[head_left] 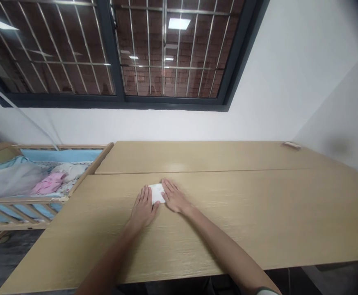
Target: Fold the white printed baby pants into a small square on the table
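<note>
A small white folded tissue (156, 193) lies flat on the light wood tabletop (258, 205). My left hand (144, 207) rests on its left edge, fingers stretched out and palm down. On the opposite side, my right hand (175, 196) lies flat with extended fingers touching the tissue's right edge. The middle of the tissue shows between the two hands. Whether any of it is tucked under the fingers is hidden.
A wooden crib (83, 174) with blue lining stands at the left, holding bedding and a pink cloth (49, 183). A small pale object (291, 145) lies at the back right. A seam crosses the tabletop. Behind are a white wall and a barred window (172, 53).
</note>
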Available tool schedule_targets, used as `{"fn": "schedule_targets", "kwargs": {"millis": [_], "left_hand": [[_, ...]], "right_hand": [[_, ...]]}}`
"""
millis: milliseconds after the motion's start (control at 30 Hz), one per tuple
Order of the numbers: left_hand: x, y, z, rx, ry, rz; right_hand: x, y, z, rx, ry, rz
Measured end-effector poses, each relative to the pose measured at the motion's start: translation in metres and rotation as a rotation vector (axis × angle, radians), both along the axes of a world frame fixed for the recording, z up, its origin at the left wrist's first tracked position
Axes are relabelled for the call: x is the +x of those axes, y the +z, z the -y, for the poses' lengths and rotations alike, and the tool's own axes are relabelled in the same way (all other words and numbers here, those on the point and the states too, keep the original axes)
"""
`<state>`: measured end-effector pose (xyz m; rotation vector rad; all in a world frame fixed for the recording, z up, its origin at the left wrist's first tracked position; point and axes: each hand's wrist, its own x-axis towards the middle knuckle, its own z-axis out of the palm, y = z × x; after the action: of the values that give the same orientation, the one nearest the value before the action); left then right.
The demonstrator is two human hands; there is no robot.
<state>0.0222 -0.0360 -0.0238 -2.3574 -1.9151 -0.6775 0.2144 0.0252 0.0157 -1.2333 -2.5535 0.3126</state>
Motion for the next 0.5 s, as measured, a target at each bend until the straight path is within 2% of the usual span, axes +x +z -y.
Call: {"fn": "schedule_targets", "kwargs": {"millis": [100, 200, 267, 367, 500], "left_hand": [[-0.003, 0.001, 0.003, 0.057, -0.029, -0.048], [-0.001, 0.006, 0.005, 0.097, -0.085, -0.077], [0.001, 0.011, 0.005, 0.069, -0.091, -0.078], [0.001, 0.018, 0.002, -0.028, -0.087, -0.053], [-0.001, 0.030, -0.011, -0.100, -0.067, -0.015]], "right_hand": [[0.008, 0.004, 0.001, 0.006, -0.043, -0.006], [0.012, 0.010, 0.009, 0.110, 0.090, -0.022], [0.014, 0.012, 0.014, 0.125, 0.165, -0.020], [0.016, 0.012, 0.012, 0.057, 0.166, -0.023], [0.015, 0.009, -0.006, -0.050, 0.179, -0.056]]}}
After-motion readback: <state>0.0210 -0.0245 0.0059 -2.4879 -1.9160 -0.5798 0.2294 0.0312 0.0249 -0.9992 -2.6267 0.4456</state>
